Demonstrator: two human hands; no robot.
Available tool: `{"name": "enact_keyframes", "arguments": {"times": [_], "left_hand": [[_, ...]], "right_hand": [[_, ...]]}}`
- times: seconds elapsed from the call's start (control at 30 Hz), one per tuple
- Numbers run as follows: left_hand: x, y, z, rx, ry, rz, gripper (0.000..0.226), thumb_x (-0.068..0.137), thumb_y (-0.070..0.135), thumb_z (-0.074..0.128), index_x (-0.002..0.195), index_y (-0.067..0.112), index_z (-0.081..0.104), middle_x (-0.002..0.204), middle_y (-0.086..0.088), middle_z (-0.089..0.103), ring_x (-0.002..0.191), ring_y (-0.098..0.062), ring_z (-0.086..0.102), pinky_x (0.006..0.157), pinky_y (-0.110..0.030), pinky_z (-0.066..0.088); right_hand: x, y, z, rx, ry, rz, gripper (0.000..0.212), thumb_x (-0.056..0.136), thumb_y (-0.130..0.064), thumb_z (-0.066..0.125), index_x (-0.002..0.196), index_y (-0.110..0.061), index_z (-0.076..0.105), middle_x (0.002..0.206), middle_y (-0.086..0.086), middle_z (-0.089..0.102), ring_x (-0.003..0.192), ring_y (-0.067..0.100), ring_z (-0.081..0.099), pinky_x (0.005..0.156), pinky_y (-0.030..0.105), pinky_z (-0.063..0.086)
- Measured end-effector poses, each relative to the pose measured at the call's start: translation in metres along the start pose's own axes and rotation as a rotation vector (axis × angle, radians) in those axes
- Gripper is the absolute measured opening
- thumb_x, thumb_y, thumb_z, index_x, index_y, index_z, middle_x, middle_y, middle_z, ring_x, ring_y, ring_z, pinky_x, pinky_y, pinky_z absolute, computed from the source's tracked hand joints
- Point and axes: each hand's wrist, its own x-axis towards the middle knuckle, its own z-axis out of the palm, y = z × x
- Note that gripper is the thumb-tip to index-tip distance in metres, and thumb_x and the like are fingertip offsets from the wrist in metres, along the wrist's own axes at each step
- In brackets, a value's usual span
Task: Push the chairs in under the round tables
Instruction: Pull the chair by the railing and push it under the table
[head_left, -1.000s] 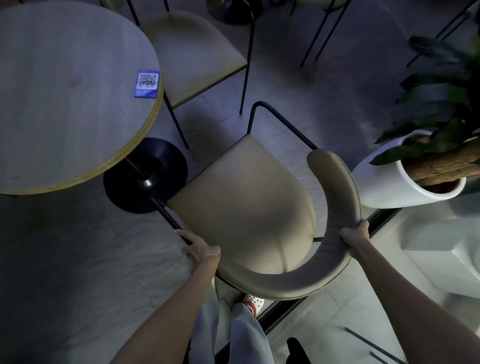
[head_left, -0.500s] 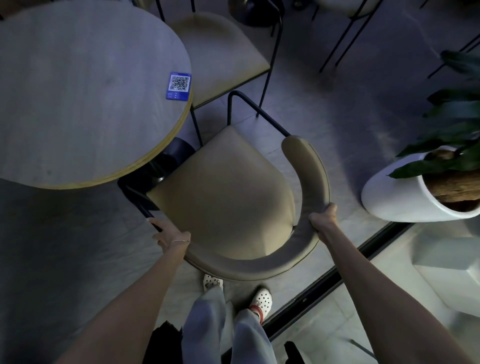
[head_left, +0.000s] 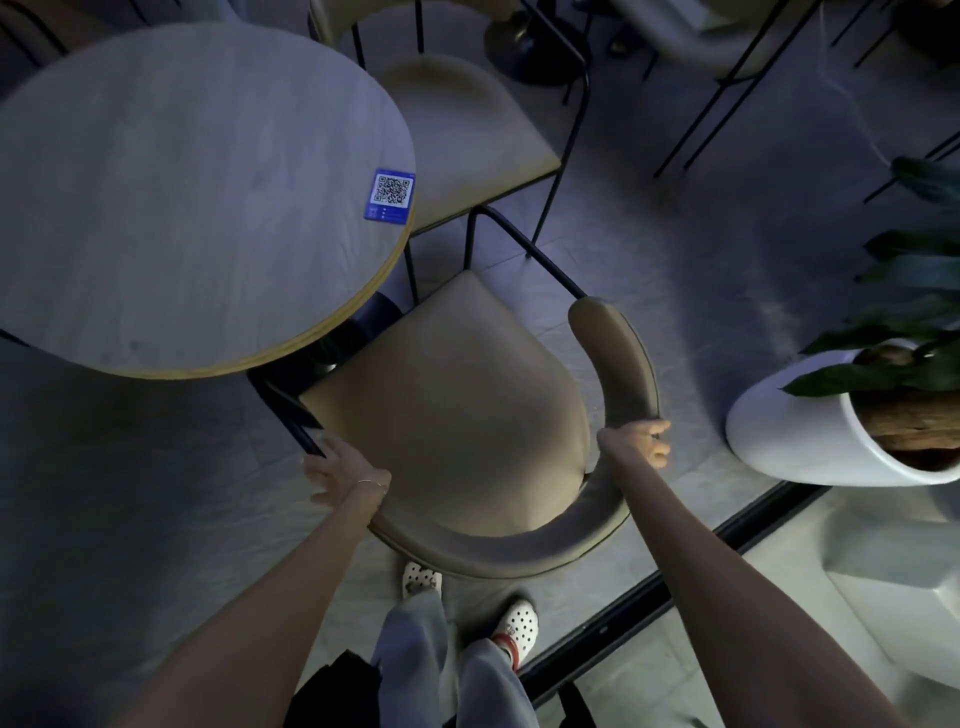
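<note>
Both hands gripped the chair (head_left: 447, 405): left hand (head_left: 343, 470) on its side, right hand (head_left: 641, 441) on the curved back. Its front corner just reached the round table (head_left: 171, 208); most still stuck out.

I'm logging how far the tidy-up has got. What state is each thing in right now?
near chair: upright, gripped by both hands, front corner just under the tabletop, seat mostly out
left hand: on the chair's left frame
right hand: holding the curved backrest
round table: upright, QR card near its edge
far chair: partly tucked under
plant pot: upright
</note>
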Motion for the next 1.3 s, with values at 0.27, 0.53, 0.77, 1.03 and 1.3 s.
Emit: {"name": "enact_keyframes", "arguments": {"times": [0.27, 0.53, 0.77, 1.03, 1.3], "left_hand": [[-0.011, 0.029, -0.009, 0.067, 0.043, 0.307, 0.095, 0.089, 0.028, 0.062, 0.153, 0.022, -0.007, 0.160, -0.015, -0.011, 0.149, -0.032, -0.004, 0.119, -0.053, 0.013], [-0.025, 0.029, -0.017, -0.039, 0.132, 0.091, 0.084, 0.091, 0.029, 0.058, 0.153, 0.019, 0.003, 0.161, -0.012, -0.002, 0.149, -0.030, 0.002, 0.119, -0.050, 0.012], [-0.055, 0.022, 0.018, -0.200, 0.143, -0.169, 0.093, 0.087, 0.021, 0.062, 0.153, 0.019, -0.003, 0.159, -0.016, 0.002, 0.144, -0.037, 0.020, 0.112, -0.050, 0.030], [-0.060, 0.023, 0.031, -0.167, 0.111, -0.293, 0.082, 0.090, 0.012, 0.059, 0.153, 0.014, 0.006, 0.151, -0.014, 0.023, 0.132, -0.040, 0.040, 0.102, -0.047, 0.043], [-0.052, 0.010, 0.040, -0.194, 0.221, -0.293, 0.072, 0.086, 0.014, 0.066, 0.144, 0.012, 0.025, 0.132, -0.020, 0.049, 0.110, -0.045, 0.059, 0.085, -0.050, 0.052]], "right_hand": [[-0.044, -0.045, 0.008, -0.424, 0.084, -0.818, 0.076, 0.088, -0.005, 0.052, 0.150, -0.030, 0.015, 0.162, 0.015, 0.000, 0.149, 0.036, -0.006, 0.119, 0.053, 0.010], [-0.010, -0.072, -0.010, -0.699, 0.072, -1.029, 0.077, 0.090, -0.011, 0.051, 0.152, -0.029, 0.009, 0.162, 0.014, -0.001, 0.150, 0.035, -0.007, 0.120, 0.052, 0.006], [0.068, -0.092, -0.042, -0.810, 0.039, -1.059, 0.075, 0.088, -0.018, 0.059, 0.149, -0.020, 0.017, 0.154, 0.017, 0.017, 0.143, 0.036, 0.019, 0.116, 0.049, 0.027], [0.103, -0.113, -0.034, -0.629, -0.114, -1.006, 0.072, 0.093, -0.008, 0.054, 0.151, -0.006, 0.012, 0.147, 0.019, 0.035, 0.125, 0.036, 0.050, 0.098, 0.044, 0.048], [0.121, -0.127, -0.024, -0.739, -0.048, -0.985, 0.074, 0.088, -0.029, 0.064, 0.149, -0.025, 0.021, 0.134, 0.014, 0.050, 0.112, 0.035, 0.060, 0.085, 0.048, 0.054]]}}
